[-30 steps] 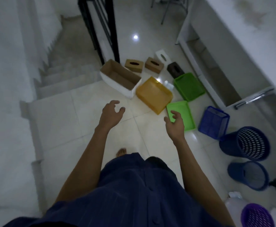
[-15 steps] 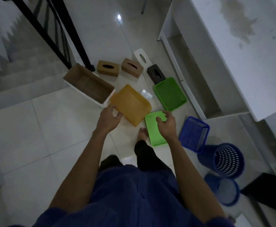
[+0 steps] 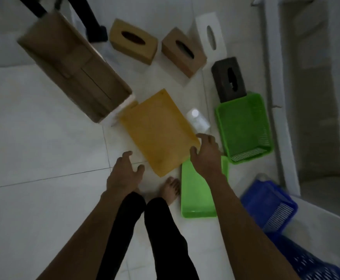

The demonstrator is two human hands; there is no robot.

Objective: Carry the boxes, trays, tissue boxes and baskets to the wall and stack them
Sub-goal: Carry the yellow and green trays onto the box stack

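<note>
A yellow tray [image 3: 157, 130] lies on the white tiled floor right in front of me. My left hand [image 3: 122, 172] hovers with spread fingers just off its near left edge, holding nothing. My right hand [image 3: 205, 154] reaches over its near right corner, fingers loosely curled, above a flat green tray [image 3: 197, 197]. A brown cardboard box [image 3: 72, 65] lies at the left. Behind stand two tan tissue boxes [image 3: 133, 41] [image 3: 183, 51], a white tissue box [image 3: 210, 35] and a dark tissue box [image 3: 228, 79]. A green basket [image 3: 243, 126] sits at the right.
A blue square basket [image 3: 270, 205] and a round blue basket [image 3: 310, 261] lie at the lower right beside a white ledge [image 3: 326, 215]. A small clear bottle [image 3: 197, 120] lies between the yellow tray and the green basket. A black railing post [image 3: 94, 27] stands behind the cardboard box.
I have stepped closer and bent down over the things. Both hands have dropped toward the yellow tray's near edge, the right one now over its corner.
</note>
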